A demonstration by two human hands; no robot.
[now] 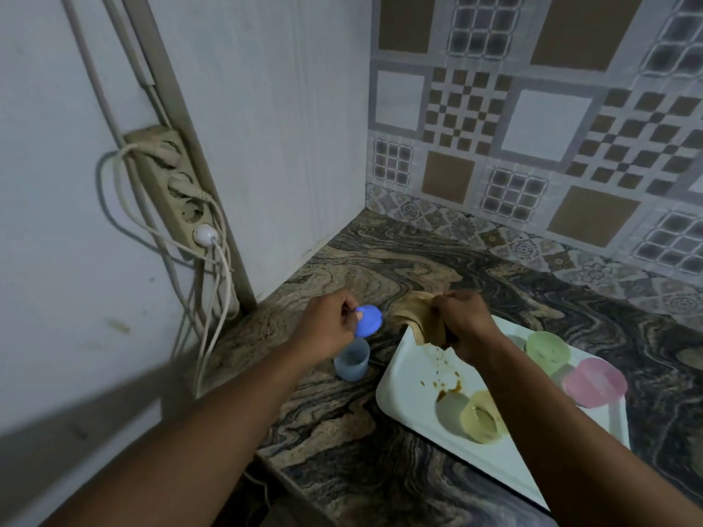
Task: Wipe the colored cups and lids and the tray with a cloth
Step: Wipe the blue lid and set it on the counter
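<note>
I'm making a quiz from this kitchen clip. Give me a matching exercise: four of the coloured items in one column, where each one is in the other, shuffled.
Items:
1. blue lid
2. blue cup
3. yellow cup
4. cloth

Places:
A. on the tray, by the brown spill
B. in the right hand
C. on the counter, left of the tray
D. in the left hand

Pairs: 1-D, 2-C, 3-A, 4-B
</note>
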